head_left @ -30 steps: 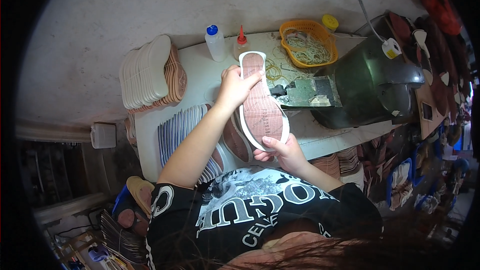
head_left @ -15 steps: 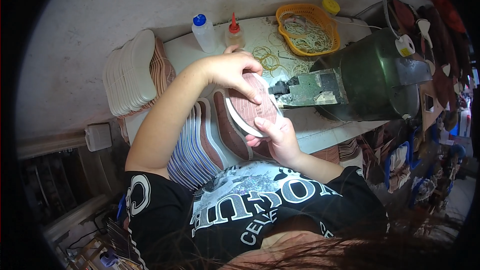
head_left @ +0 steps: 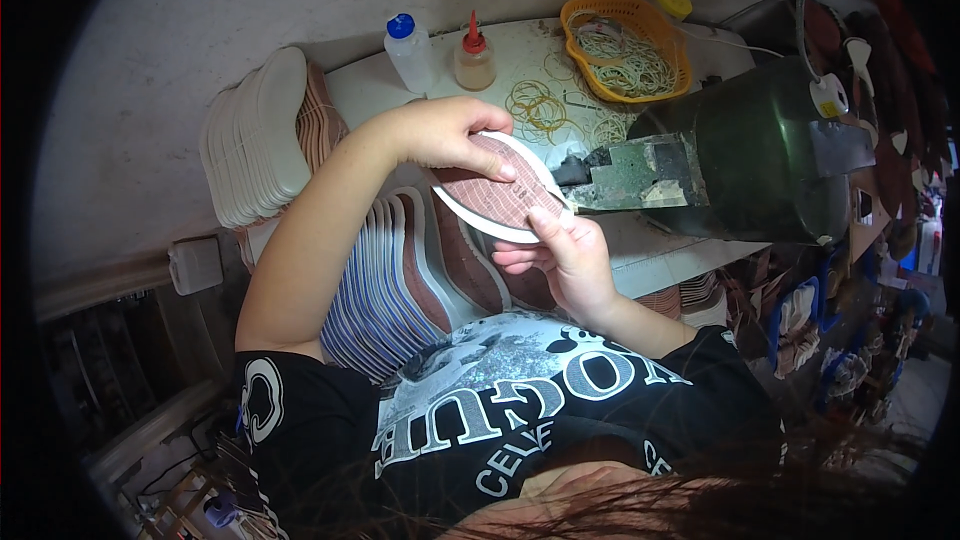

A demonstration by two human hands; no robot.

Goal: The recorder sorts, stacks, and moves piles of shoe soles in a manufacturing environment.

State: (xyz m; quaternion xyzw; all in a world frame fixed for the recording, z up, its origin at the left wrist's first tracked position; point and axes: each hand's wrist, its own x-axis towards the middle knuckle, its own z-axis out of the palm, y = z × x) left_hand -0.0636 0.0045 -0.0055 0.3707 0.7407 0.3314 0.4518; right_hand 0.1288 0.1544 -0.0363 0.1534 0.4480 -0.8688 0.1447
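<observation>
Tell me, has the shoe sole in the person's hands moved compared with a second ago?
Yes. The shoe sole has turned from pointing up toward the bottles to lying crosswise, its tip now at the dark green machine, held by the left hand and right hand.

My left hand (head_left: 445, 135) and right hand (head_left: 560, 255) grip sole (head_left: 500, 195): matt reddish ribbed face, smooth white rubbery rim. At 3 o'clock, machine (head_left: 760, 155): dark green metal, dull sheen, worn chipped plate. At 12, basket (head_left: 625, 45): orange plastic weave. At 11, bottles (head_left: 415, 50): translucent plastic. Table (head_left: 360, 90): pale, matt, smudged.
</observation>
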